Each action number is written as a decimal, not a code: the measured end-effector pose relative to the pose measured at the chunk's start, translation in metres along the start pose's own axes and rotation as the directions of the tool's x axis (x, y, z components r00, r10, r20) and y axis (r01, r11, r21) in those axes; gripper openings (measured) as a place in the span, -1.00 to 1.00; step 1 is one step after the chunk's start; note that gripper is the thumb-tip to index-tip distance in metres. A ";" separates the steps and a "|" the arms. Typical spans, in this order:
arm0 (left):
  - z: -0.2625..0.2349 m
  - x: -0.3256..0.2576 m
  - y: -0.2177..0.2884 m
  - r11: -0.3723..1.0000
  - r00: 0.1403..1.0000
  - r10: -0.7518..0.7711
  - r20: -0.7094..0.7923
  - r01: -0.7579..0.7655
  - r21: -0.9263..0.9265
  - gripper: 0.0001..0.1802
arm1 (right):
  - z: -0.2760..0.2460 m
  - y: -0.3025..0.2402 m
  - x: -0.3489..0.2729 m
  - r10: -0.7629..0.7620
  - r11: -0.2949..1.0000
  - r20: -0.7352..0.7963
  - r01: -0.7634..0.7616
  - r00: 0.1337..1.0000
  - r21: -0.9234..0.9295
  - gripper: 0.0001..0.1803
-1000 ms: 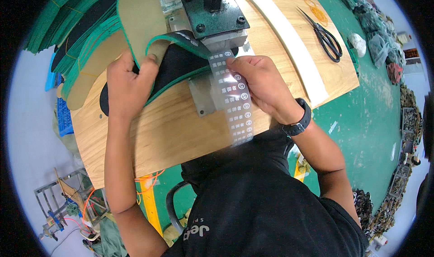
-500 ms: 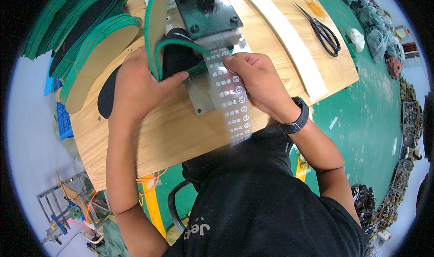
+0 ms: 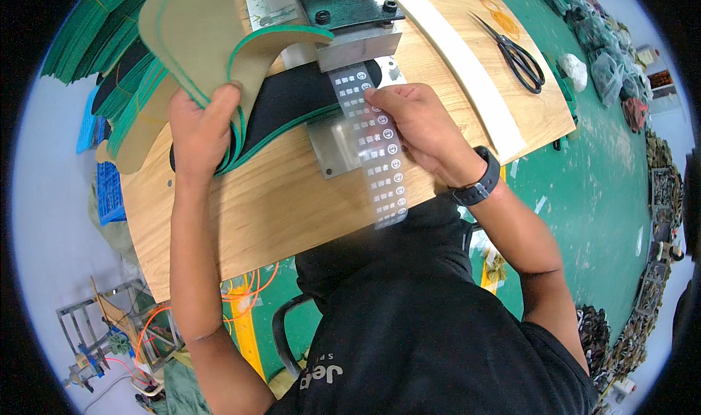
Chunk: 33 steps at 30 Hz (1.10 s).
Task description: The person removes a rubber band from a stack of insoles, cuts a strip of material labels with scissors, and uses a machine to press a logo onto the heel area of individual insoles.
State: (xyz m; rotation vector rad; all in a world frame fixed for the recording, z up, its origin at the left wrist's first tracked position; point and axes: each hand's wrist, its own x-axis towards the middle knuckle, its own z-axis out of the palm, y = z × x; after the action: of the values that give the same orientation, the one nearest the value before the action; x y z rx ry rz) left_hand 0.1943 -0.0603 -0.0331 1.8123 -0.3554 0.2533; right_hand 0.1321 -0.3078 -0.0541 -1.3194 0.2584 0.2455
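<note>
My left hand [image 3: 201,134] is closed, thumb on top, round bent insoles [image 3: 191,31] with tan faces and green edges. Below them a black-faced insole [image 3: 288,97] with a green edge reaches under the heated-press-like machine [image 3: 350,39], a black plate with a metal block. Between finger and thumb my right hand [image 3: 431,126] pinches the edge of a clear strip of white printed labels [image 3: 380,152]. The strip's upper end lies over the black insole at the block; its lower end hangs toward my lap. A metal plate [image 3: 332,148] shows beneath.
Stacked green and tan insoles [image 3: 135,123] stand at the left by a blue crate [image 3: 109,192]. A white curved bar [image 3: 467,71] crosses the wooden table [image 3: 292,225] at the right, with black scissors [image 3: 520,61] and yellow rubber bands [image 3: 504,20] beyond it.
My left hand has tilted the bent insoles leftward and away from the press, so their tan faces and more of the black insole show. My right hand stays nearly in place on the strip.
</note>
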 end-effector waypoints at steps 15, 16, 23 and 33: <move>0.012 -0.006 0.011 0.957 0.988 -0.129 0.083 0.102 0.273 -0.75 | 0.000 0.003 0.008 0.002 0.997 -0.007 -0.002 1.000 -0.080 -0.69; 0.014 -0.005 0.014 0.940 0.983 -0.123 0.135 0.071 0.335 -0.71 | 0.000 0.002 0.009 -0.002 0.995 -0.012 0.001 1.000 -0.104 -0.68; 0.024 -0.006 0.011 0.801 0.939 0.112 0.325 -0.279 0.530 -0.45 | 0.006 -0.004 0.000 0.011 0.999 -0.074 -0.014 0.997 -0.039 -0.70; 0.017 -0.007 0.012 0.879 0.963 0.041 0.268 -0.162 0.449 -0.65 | -0.023 0.004 -0.016 -0.111 0.964 -0.175 0.149 0.978 0.220 -0.82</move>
State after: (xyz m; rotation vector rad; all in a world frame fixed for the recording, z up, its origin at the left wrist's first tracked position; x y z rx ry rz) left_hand 0.1832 -0.0786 -0.0289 2.3183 -0.6117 0.1922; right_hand 0.1151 -0.3294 -0.0575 -1.1190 0.3252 -0.0042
